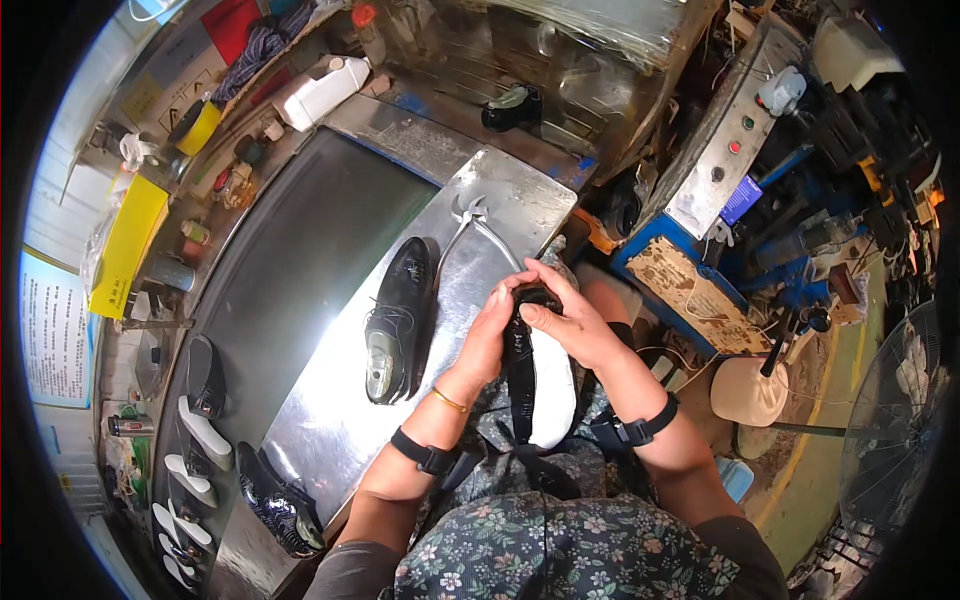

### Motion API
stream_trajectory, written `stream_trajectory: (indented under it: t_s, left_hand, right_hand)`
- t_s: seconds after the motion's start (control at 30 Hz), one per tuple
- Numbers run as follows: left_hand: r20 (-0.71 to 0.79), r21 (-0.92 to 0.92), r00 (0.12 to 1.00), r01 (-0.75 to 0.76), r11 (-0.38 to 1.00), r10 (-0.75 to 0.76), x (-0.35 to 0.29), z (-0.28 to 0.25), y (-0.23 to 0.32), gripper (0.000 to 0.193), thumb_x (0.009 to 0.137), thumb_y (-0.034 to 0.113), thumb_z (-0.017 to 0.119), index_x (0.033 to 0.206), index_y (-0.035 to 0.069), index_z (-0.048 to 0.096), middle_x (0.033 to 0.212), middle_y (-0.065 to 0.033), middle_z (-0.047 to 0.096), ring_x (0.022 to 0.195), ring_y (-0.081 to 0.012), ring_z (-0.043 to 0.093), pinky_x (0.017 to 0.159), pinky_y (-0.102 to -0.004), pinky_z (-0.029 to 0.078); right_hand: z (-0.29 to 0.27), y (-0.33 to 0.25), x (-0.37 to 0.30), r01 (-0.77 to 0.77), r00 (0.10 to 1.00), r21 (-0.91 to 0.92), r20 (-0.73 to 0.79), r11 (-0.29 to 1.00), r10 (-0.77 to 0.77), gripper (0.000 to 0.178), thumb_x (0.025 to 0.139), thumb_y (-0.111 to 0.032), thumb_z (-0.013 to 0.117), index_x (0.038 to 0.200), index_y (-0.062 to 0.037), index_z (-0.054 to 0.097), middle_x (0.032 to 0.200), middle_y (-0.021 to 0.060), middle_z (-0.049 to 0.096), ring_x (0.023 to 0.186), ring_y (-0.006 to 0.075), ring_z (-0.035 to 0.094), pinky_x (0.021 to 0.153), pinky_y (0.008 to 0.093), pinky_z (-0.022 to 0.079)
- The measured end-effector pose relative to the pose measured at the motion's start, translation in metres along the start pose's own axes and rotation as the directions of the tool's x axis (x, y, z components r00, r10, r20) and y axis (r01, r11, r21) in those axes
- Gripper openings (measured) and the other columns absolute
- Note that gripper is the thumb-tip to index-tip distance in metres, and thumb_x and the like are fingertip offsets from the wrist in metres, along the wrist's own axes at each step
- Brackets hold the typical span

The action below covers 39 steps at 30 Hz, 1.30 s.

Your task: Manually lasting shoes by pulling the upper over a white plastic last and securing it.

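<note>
A glossy black shoe (550,390) with a white underside rests upright in front of my body, its upper end between my two hands. My left hand (488,330) presses along its left side, fingers bent over the end. From the other side my right hand (580,325) cups the same end, its thumb lying on the white underside. My fingertips meet at the top. Left of my hands, on a metal plate (320,385), lies a black lace-up shoe (402,310). Metal pincers (472,212) lie beyond it, with spread handles pointing toward me.
A dark conveyor belt (310,230) runs along the left, with several black shoes and white-bottomed ones (203,428) near its lower end. Another black shoe (280,500) sits at the plate's edge. To the right stand a button panel (730,140), a beige jug (750,390) and a fan (895,420).
</note>
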<state>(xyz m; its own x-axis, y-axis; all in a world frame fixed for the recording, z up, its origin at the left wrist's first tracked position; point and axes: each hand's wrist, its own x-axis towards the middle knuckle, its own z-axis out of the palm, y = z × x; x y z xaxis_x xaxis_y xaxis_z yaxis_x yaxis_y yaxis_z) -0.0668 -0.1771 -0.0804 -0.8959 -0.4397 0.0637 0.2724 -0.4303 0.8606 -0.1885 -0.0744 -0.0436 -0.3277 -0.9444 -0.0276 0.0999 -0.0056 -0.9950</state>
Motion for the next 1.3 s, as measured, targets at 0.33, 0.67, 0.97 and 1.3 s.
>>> stream_trajectory:
  t_s: [0.33, 0.67, 0.97, 1.3]
  left_hand:
    - [-0.152, -0.121, 0.985, 0.058, 0.991, -0.076, -0.018, 0.038, 0.049, 0.066, 0.095, 0.029, 0.057, 0.146, -0.001, 0.027, 0.147, -0.014, 0.038, 0.134, -0.0221, 0.037, 0.112, -0.0348, 0.027]
    - [0.309, 0.302, 0.931, -0.289, 0.909, 0.194, -0.08, 0.078, 0.086, 0.047, 0.078, 0.023, 0.076, 0.118, 0.005, 0.058, 0.134, -0.0213, 0.052, 0.126, -0.0384, 0.047, 0.106, -0.0469, 0.033]
    - [0.068, 0.386, 0.994, 0.055, 0.921, -0.087, -0.089, 0.11, 0.106, 0.016, 0.088, 0.013, 0.069, 0.078, 0.003, 0.063, 0.081, -0.0055, 0.066, 0.079, -0.0169, 0.064, 0.073, -0.0287, 0.049]
    - [0.378, 0.281, 0.888, -0.38, 0.881, 0.263, -0.095, 0.093, 0.075, 0.047, 0.089, 0.04, 0.061, 0.112, -0.002, 0.06, 0.116, -0.0151, 0.062, 0.108, -0.0288, 0.06, 0.098, -0.0402, 0.043]
  right_hand:
    - [-0.002, -0.022, -0.019, -0.012, 0.993, 0.582, 0.104, 0.813, -0.06, 0.077, 0.097, -0.046, 0.052, 0.154, -0.0087, 0.016, 0.153, 0.0088, 0.03, 0.134, 0.022, 0.036, 0.111, 0.0349, 0.028]
    - [0.055, -0.089, -0.127, 0.218, 0.966, -0.364, 0.215, 0.905, -0.146, 0.104, 0.063, -0.039, 0.089, 0.138, 0.0034, 0.031, 0.131, 0.0224, 0.04, 0.123, 0.0371, 0.042, 0.102, 0.0458, 0.036]
    - [0.075, -0.088, -0.154, 0.249, 0.968, -0.288, 0.096, 0.925, -0.23, 0.083, 0.075, -0.033, 0.078, 0.13, 0.0097, 0.034, 0.126, 0.0249, 0.042, 0.119, 0.0377, 0.045, 0.099, 0.0435, 0.038]
    - [0.058, -0.096, -0.155, 0.311, 0.943, -0.295, 0.216, 0.904, -0.254, 0.087, 0.074, -0.047, 0.081, 0.13, 0.0031, 0.038, 0.126, 0.0233, 0.042, 0.117, 0.0372, 0.044, 0.098, 0.0471, 0.037]
